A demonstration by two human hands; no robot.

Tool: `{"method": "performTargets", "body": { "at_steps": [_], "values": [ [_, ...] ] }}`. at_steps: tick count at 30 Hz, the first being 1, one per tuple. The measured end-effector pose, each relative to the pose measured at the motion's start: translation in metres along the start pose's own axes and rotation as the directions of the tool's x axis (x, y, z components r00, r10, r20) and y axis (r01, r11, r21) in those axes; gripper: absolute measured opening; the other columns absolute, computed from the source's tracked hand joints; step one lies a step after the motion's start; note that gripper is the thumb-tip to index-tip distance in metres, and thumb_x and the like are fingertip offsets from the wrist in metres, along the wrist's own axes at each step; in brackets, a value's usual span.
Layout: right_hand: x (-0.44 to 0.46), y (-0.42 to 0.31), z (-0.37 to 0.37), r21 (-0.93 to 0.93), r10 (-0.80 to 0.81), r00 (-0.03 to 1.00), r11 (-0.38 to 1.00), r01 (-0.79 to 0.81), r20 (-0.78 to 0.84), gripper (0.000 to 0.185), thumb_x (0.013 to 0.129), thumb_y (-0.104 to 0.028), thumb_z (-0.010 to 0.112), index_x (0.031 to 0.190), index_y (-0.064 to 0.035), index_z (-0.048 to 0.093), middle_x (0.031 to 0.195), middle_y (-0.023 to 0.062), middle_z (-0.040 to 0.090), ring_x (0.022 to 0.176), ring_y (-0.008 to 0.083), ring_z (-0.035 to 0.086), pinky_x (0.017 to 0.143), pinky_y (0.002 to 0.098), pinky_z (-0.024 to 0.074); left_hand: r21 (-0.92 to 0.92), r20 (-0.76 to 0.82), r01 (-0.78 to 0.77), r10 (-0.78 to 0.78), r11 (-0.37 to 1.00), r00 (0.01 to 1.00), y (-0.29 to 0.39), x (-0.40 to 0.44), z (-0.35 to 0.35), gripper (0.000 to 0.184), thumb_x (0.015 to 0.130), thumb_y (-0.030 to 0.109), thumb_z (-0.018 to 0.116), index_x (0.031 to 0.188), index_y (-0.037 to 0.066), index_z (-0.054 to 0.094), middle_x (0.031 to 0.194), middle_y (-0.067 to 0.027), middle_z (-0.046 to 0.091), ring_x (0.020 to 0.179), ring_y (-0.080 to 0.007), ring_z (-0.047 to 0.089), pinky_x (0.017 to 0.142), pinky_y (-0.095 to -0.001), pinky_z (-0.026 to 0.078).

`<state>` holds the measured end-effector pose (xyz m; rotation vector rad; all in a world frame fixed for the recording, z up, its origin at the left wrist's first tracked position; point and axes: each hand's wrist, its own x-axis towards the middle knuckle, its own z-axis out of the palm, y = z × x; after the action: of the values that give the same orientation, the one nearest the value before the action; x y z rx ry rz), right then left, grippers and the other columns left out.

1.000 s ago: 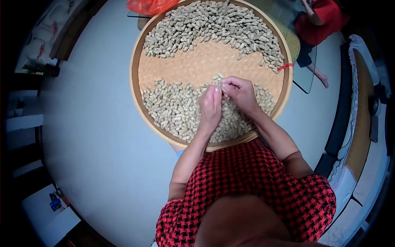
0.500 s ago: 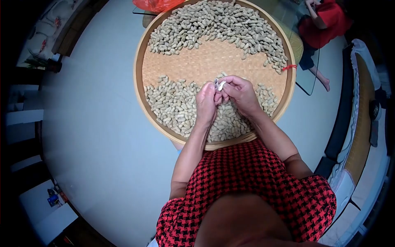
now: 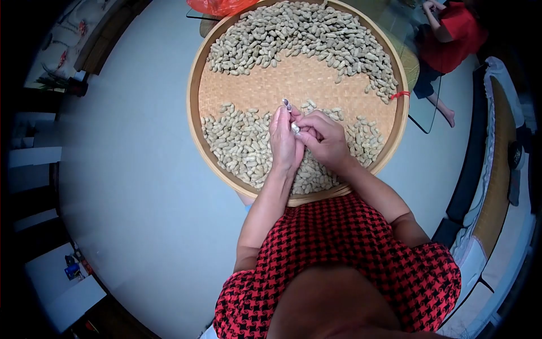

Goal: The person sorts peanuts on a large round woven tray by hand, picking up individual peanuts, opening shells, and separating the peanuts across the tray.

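Both hands meet over a round woven bamboo tray with unshelled peanuts in it. My left hand is closed, and an opened peanut half with dark purplish kernels sticks up from its fingertips. My right hand pinches a pale piece of peanut shell right beside the left fingers. Below and around the hands lies the near heap of peanuts. A larger, greyer heap of peanuts covers the tray's far side. Bare weave shows between the two heaps.
The tray's raised rim rings the peanuts, with a red tie on its right. A red plastic bag sits beyond. At upper right, a person in red sits by a glass table. A sofa stands right.
The opened peanut half in the left hand now points up and away from the right hand. The right hand has shifted slightly down and left with the pale shell piece.
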<state>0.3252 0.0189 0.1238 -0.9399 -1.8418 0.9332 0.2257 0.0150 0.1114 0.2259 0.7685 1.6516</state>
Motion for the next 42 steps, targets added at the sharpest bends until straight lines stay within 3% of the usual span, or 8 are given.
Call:
{"method": "performTargets", "body": {
  "at_steps": [4,10,12,15,22,24,38,42],
  "values": [
    [-0.001,0.009,0.006,-0.119,-0.273,0.962,0.956,0.269,-0.016,0.013,0.077,-0.001,0.059,0.090,0.0003,0.060,0.081,0.0098,0.057,0.069,0.0170,0.058,0.063,0.0230,0.0450,0.006,-0.027,-0.004,0.004,1.000,1.000,-0.006,0.009,-0.012,0.021,0.096,0.022,0.040,0.086,0.005,0.049,0.070,0.0002,0.044,0.064,-0.0066,0.042,0.051,-0.0178,0.034],
    [0.007,0.007,-0.005,0.213,0.072,0.995,0.976,-0.055,-0.071,0.013,0.085,-0.006,0.054,0.095,0.0019,0.059,0.080,0.0074,0.057,0.068,0.0128,0.055,0.061,0.0243,0.0445,0.020,0.168,0.051,-0.053,0.999,0.984,-0.004,0.005,-0.021,0.025,0.096,0.021,0.039,0.081,0.004,0.050,0.059,0.0026,0.041,0.051,-0.0074,0.037,0.047,-0.0201,0.033],
    [0.013,0.020,-0.007,0.624,0.386,0.919,0.700,-0.348,0.079,0.016,0.090,-0.012,0.050,0.096,0.0011,0.057,0.079,0.0037,0.056,0.064,0.0076,0.051,0.056,0.0215,0.0414,0.585,0.212,-0.236,0.135,0.776,0.968,-0.004,0.002,-0.019,0.028,0.096,0.020,0.040,0.077,0.003,0.051,0.059,0.0013,0.047,0.050,-0.0067,0.038,0.046,-0.0225,0.034],
    [0.013,0.031,-0.004,0.774,0.364,0.915,0.524,-0.356,0.174,0.018,0.093,-0.017,0.048,0.096,-0.0012,0.055,0.076,0.0009,0.054,0.061,0.0047,0.047,0.053,0.0186,0.0377,0.709,0.436,-0.492,0.235,0.505,0.869,0.003,-0.007,-0.005,0.027,0.096,0.017,0.042,0.077,0.000,0.052,0.060,-0.0018,0.051,0.054,-0.0078,0.046,0.051,-0.0219,0.039],
    [0.013,0.029,0.002,0.867,0.466,0.853,0.296,-0.402,0.236,0.014,0.093,-0.014,0.046,0.091,-0.0024,0.054,0.073,-0.0003,0.051,0.058,0.0054,0.045,0.052,0.0177,0.0367,0.818,0.458,-0.497,0.194,0.289,0.868,0.008,0.000,-0.006,0.022,0.093,0.012,0.044,0.079,-0.002,0.053,0.060,-0.0102,0.059,0.053,-0.0167,0.059,0.048,-0.0294,0.046],
    [0.016,0.021,0.001,0.920,0.508,0.811,0.085,-0.382,0.290,0.014,0.093,-0.014,0.045,0.090,-0.0031,0.053,0.072,-0.0006,0.049,0.056,0.0053,0.043,0.049,0.0177,0.0349,0.809,0.409,-0.431,0.144,0.400,0.901,0.009,0.002,-0.004,0.022,0.093,0.012,0.044,0.080,-0.003,0.053,0.061,-0.0114,0.060,0.053,-0.0176,0.061,0.048,-0.0296,0.047],
    [0.004,0.038,0.002,0.853,0.524,0.797,0.227,-0.471,0.300,0.012,0.091,-0.008,0.045,0.092,0.0001,0.054,0.069,-0.0002,0.048,0.052,0.0036,0.040,0.042,0.0170,0.0295,0.789,0.331,-0.316,0.069,0.527,0.941,0.003,-0.004,-0.017,0.023,0.092,0.012,0.046,0.077,-0.003,0.053,0.065,-0.0117,0.062,0.056,-0.0142,0.058,0.055,-0.0260,0.047],
    [0.005,0.038,0.001,0.871,0.497,0.805,0.174,-0.459,0.324,0.012,0.089,-0.005,0.045,0.092,0.0013,0.055,0.071,-0.0003,0.049,0.055,0.0033,0.041,0.045,0.0168,0.0308,0.862,0.392,-0.412,0.126,0.294,0.911,0.007,-0.005,-0.015,0.019,0.092,0.010,0.046,0.080,-0.002,0.053,0.065,-0.0120,0.062,0.057,-0.0195,0.061,0.053,-0.0285,0.048]
  ]
}}
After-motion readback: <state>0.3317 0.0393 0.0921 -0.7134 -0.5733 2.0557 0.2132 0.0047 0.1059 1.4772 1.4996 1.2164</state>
